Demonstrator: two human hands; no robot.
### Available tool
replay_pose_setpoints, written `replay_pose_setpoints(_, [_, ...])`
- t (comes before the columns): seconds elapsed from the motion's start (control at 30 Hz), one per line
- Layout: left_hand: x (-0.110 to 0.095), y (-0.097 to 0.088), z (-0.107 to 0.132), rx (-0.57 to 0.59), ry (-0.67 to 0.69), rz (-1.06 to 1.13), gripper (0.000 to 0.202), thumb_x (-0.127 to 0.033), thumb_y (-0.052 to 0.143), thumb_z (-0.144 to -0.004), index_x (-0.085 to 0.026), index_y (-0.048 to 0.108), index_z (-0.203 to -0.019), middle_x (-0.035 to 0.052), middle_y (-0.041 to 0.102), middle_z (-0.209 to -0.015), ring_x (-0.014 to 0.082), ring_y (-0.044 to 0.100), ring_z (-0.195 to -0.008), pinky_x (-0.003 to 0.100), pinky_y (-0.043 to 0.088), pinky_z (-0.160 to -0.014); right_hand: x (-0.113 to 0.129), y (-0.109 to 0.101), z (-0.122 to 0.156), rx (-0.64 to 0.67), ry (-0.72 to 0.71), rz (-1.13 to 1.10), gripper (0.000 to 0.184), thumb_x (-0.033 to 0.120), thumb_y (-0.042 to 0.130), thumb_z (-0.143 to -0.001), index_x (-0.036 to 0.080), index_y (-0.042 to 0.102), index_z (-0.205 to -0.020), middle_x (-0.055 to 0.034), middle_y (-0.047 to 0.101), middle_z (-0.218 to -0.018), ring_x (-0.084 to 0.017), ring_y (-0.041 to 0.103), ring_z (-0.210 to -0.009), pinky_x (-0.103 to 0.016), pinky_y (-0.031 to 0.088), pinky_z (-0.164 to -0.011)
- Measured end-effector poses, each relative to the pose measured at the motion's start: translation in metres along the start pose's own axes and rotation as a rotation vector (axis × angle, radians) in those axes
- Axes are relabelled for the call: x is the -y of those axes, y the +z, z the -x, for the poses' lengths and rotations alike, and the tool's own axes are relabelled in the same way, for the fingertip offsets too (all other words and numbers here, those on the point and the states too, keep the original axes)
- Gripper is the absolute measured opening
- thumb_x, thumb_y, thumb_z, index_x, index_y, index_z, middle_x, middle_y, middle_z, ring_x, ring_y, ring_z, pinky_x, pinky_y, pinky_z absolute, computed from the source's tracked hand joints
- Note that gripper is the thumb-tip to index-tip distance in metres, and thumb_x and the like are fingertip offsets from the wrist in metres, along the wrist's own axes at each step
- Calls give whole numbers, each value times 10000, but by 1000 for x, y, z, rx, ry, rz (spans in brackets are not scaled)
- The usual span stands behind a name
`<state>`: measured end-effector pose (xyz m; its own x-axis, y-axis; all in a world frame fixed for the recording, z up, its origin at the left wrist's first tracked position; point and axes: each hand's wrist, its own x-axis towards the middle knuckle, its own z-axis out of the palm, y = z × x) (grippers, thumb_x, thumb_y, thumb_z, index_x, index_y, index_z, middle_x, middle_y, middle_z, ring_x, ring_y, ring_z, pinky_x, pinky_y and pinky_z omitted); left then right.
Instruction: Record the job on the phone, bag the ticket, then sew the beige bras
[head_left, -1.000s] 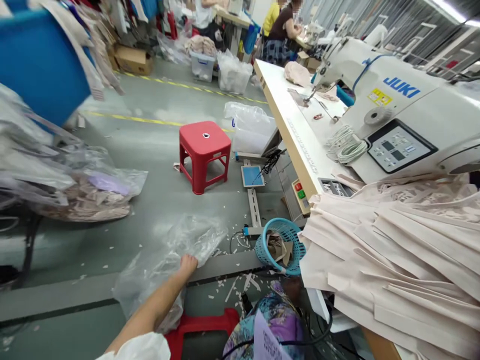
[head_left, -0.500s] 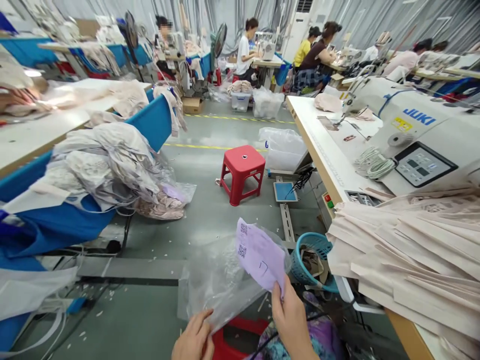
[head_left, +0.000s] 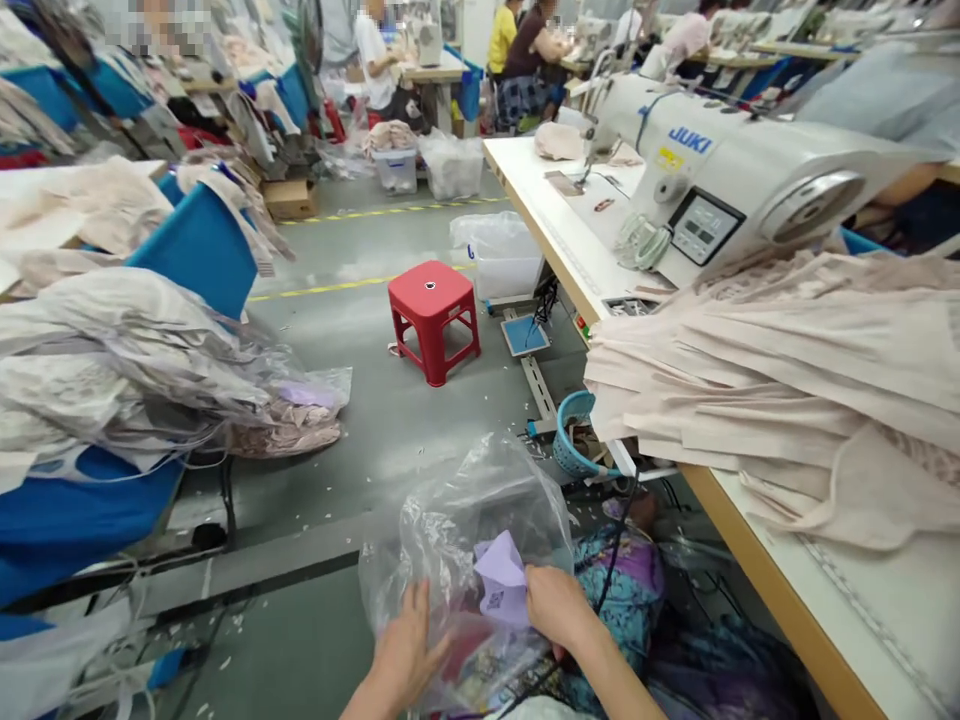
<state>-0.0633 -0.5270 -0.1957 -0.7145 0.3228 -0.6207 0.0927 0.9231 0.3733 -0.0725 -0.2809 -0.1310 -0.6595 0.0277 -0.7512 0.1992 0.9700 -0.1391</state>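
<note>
A clear plastic bag [head_left: 442,515] hangs puffed out in front of me, its film wrinkled and see-through. My left hand [head_left: 405,645] is against its near left side, fingers stretched and thumb apart. On the right, my right hand [head_left: 559,608] is closed on a purple paper slip [head_left: 504,578], which is folded and shows a QR code near its lower end. The slip overlaps the bag; whether it lies inside or in front of the film I cannot tell. My right fingertips are partly hidden.
A red stool [head_left: 432,290] stands on the floor ahead. To the right, a sewing machine [head_left: 697,150] and stacked beige fabric pieces [head_left: 787,380] occupy a table, with a blue basket [head_left: 574,440] beneath. Bagged fabric [head_left: 142,350] lies left. People work at machines behind.
The purple slip has come down and folded over in my right hand, closer to the bag. The bag has puffed open, and my left hand has spread its fingers. The view has turned right and downward.
</note>
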Motion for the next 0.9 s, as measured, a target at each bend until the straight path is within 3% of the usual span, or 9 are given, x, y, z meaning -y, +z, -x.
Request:
replay_pose_setpoints(0.1, [-9,8,-15,-12,-22,-135,894,-359,719,-668,-172,406,-1484,203,240,-1575,475,440,-1299,549,435,-988,9,1,1,55,-51,3,242,366,603,-968,149,642,-1068,-69,652,-1098,-206,636,-1002,-430,521,-910])
replay_pose_setpoints(0.17, [-9,13,-22,-50,-56,-161,894,-206,718,-627,-164,425,-1470,206,302,-1550,459,340,-1374,593,335,-1066,15,2,1,78,-92,6,249,362,607,-965,148,636,-1089,-74,643,-1124,-212,629,-1019,-436,519,-914])
replay_pose_setpoints(0.27, [7,16,-28,-59,-173,-83,606,-137,636,-708,-112,593,-1313,226,624,-1246,403,569,-1182,522,429,-984,21,2,2,85,-141,2,249,352,615,-960,146,631,-1099,-75,637,-1126,-212,629,-1011,-433,526,-902])
replay_pose_setpoints(0.33, [24,10,-28,-60,-208,-25,408,-170,530,-818,-109,665,-1198,178,709,-1022,340,667,-1018,440,492,-900,23,3,3,59,-158,-18,244,350,612,-962,148,631,-1097,-72,639,-1118,-210,630,-1004,-431,527,-899])
replay_pose_setpoints(0.43, [47,-14,-22,-120,-170,111,462,-260,339,-931,-138,622,-1275,107,720,-987,246,687,-940,332,526,-824,25,0,3,-3,-182,-73,248,357,597,-971,151,627,-1106,-68,640,-1111,-209,631,-1000,-435,526,-898])
replay_pose_setpoints(0.53, [51,-54,-5,-290,-65,455,607,-517,341,-925,-121,614,-1296,104,717,-997,247,672,-890,307,541,-746,31,-8,-3,-45,-233,-135,255,359,589,-975,153,620,-1122,-66,637,-1113,-210,630,-1001,-435,528,-893])
replay_pose_setpoints(0.67, [30,-104,27,-446,78,702,642,-652,482,-858,-165,680,-1227,96,717,-967,260,651,-923,293,539,-751,46,-25,-17,-57,-315,-199,266,365,594,-972,158,612,-1137,-69,626,-1131,-205,627,-986,-414,540,-862])
replay_pose_setpoints(0.8, [6,-128,50,-460,160,817,617,-644,603,-820,-154,713,-1178,45,622,-620,210,589,-634,260,493,-564,66,-42,-22,-61,-359,-219,268,374,604,-964,156,617,-1119,-65,631,-1106,-196,632,-950,-403,546,-842])
replay_pose_setpoints(0.9, [-5,-145,52,-511,212,877,596,-618,682,-778,-134,737,-1121,-2,499,-508,138,443,-486,226,389,-462,72,-54,-11,-172,-346,-259,308,375,626,-945,146,604,-1151,-74,639,-1089,-218,633,-969,-439,528,-872])
